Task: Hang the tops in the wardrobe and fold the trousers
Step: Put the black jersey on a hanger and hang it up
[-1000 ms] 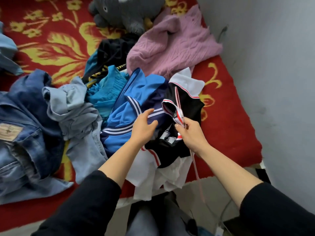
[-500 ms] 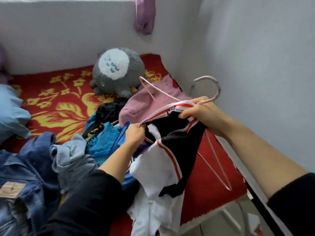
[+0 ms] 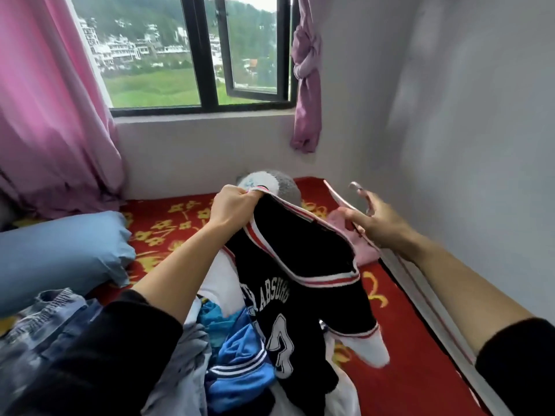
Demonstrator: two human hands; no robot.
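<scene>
A black jersey [image 3: 297, 283] with white sleeves, red-and-white trim and white lettering hangs lifted above the bed. My left hand [image 3: 232, 207] grips its collar edge at the top left. My right hand [image 3: 377, 222] holds a pink hanger [image 3: 354, 205] at the jersey's right side, its hook curving up past my fingers. The hanger's arm runs under the neckline. Below lie a blue top [image 3: 240, 352] and denim trousers [image 3: 45, 334] in a pile.
The bed has a red blanket [image 3: 399, 349] with yellow flowers. A blue pillow [image 3: 60, 256] lies at left, a grey plush toy [image 3: 279, 184] behind the jersey, a pink garment [image 3: 363, 250] by the wall. Pink curtains [image 3: 45, 115] flank a window; a white wall [image 3: 465, 145] is close on the right.
Both hands have lifted the jersey and hanger higher. My left hand moved from the lower hem area up to the collar. The view has tilted up to the window.
</scene>
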